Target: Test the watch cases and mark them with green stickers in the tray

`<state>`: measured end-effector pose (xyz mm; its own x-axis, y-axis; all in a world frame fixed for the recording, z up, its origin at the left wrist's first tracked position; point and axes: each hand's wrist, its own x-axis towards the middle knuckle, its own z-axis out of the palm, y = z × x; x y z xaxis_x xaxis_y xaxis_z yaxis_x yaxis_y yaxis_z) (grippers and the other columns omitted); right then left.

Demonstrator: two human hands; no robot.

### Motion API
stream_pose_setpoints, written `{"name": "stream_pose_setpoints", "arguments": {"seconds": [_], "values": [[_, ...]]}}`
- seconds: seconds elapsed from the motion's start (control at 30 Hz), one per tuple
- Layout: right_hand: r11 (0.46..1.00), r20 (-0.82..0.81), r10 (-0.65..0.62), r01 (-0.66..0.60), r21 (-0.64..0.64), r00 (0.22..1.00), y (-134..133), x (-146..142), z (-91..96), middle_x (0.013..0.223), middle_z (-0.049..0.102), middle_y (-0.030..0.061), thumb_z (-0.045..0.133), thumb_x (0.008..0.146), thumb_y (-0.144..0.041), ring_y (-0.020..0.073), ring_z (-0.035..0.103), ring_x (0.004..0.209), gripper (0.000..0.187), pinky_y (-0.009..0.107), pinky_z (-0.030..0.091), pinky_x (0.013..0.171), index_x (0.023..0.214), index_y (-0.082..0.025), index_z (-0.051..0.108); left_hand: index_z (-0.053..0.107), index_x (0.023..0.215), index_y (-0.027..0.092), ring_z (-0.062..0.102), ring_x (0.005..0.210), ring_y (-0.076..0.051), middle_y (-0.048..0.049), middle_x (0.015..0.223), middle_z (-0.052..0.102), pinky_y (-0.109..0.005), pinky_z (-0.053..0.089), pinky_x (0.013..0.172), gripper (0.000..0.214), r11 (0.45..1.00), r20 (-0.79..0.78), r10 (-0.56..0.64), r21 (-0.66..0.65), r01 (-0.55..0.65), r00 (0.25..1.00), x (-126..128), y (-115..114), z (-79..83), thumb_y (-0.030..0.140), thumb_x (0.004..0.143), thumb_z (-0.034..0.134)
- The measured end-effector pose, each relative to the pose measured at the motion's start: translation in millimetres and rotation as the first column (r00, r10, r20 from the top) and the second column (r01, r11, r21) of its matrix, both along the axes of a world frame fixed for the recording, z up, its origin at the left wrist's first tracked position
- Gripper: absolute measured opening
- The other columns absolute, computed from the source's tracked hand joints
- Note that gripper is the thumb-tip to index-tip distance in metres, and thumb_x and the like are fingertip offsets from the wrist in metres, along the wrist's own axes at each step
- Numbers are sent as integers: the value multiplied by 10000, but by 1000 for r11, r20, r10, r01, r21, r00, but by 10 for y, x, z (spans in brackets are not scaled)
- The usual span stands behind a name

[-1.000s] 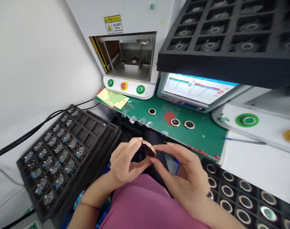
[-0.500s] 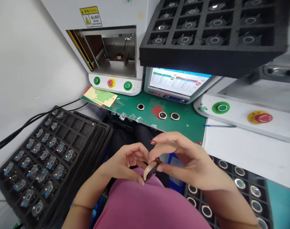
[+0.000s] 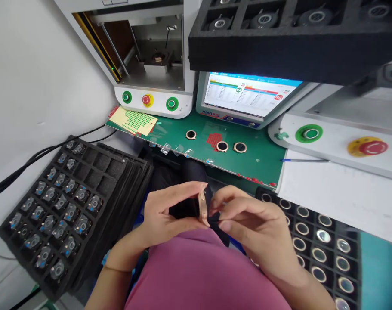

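My left hand grips a round rose-gold watch case on edge, thumb below and fingers over the top, in front of my pink shirt. My right hand meets it from the right, its fingertips pinched against the case's face. Both hands hover low, just before the green mat. Three more round cases lie on that mat.
A black foam tray of small parts sits at my left. Another tray of ringed cases lies at the lower right. Behind stand a white machine with green and red buttons, a monitor, and a raised black tray.
The case was tilted low between my hands; now it is raised and turned on edge, my left fingers wrapped over it. The view has shifted downward.
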<state>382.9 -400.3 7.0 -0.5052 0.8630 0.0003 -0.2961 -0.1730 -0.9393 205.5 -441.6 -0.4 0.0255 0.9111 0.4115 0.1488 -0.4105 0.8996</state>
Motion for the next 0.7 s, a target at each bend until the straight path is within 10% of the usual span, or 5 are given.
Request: {"name": "stream_pose_setpoints", "arguments": {"seconds": [0.7], "values": [[994,10,-67,67,-90,998,-42,-32,-14,971,687,6,735,776,-170,103,679,840,109,183,581,773,708,-255,740,562,1327,189,659,1016,-168,-126,1167,684,-294,576,862,629,992,-193,-7,119,30,981,8,6,19,97,742,773]]}}
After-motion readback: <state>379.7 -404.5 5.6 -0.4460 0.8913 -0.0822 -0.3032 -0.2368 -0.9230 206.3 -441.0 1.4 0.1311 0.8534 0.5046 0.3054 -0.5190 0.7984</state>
